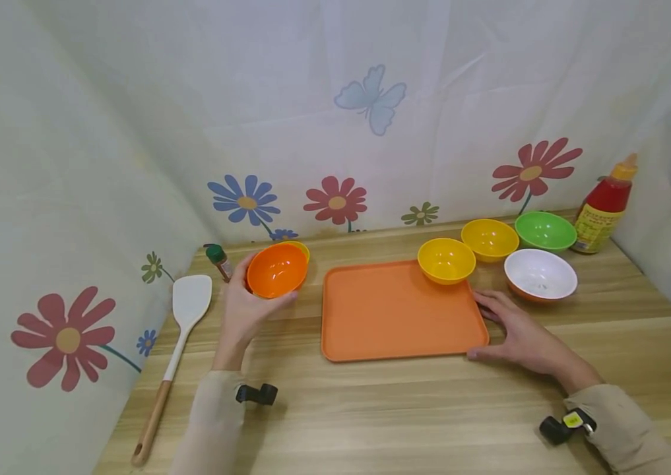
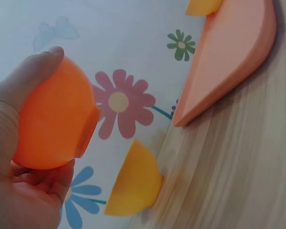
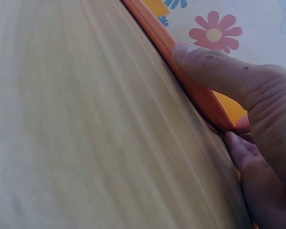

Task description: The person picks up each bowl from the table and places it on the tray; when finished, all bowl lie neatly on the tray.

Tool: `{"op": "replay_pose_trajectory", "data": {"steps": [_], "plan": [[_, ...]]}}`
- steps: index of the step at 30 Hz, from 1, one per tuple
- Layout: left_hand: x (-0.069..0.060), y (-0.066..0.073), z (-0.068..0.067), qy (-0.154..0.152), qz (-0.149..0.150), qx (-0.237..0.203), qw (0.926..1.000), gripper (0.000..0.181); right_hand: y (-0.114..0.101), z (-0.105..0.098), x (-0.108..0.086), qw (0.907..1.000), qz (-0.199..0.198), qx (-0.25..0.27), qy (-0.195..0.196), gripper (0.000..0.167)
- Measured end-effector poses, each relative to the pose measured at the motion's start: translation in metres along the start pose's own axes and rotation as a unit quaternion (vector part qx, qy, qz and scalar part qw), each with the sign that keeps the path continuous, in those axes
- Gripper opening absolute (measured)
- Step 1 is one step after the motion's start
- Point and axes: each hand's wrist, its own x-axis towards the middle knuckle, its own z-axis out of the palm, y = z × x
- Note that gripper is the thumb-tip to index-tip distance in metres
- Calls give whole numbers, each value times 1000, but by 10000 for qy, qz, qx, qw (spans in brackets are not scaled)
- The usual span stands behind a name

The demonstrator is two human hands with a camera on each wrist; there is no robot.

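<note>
My left hand (image 1: 244,313) grips an orange bowl (image 1: 278,270) by its sides, with thumb and fingers spread around it. In the left wrist view the bowl (image 2: 57,117) is tilted and apart from the table. A yellow bowl (image 2: 136,181) sits on the table behind it, mostly hidden in the head view. My right hand (image 1: 522,336) holds the near right corner of an orange tray (image 1: 394,316). Its thumb (image 3: 200,59) lies along the near edge, the fingers at the right edge. Another yellow bowl (image 1: 446,261) stands at the tray's far right corner.
Right of the tray stand a yellow bowl (image 1: 490,239), a green bowl (image 1: 545,231), a white-lined bowl (image 1: 540,274) and a red sauce bottle (image 1: 605,208). Left lie a white spatula (image 1: 183,323) with a wooden handle and a small green-capped bottle (image 1: 219,261). Flowered curtains border the table.
</note>
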Motion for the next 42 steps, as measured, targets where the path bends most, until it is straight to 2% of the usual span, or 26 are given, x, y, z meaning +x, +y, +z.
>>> {"op": "replay_pose_trajectory", "data": {"steps": [17,27,35,42], "plan": [[24,28,59,-515,255,-429,9974,112,1,0,-1,9999,113,40,-41,122],[36,42,99,-829,216,-361,9957,110,0,-1,-2,10000,-91,9,41,120],[39,45,125,-1037,155,-333,9939,108,-1,-1,-1,9999,-89,66,7,119],[39,39,146,-1261,11,-306,9915,112,0,0,-2,10000,-67,-29,44,119]]}}
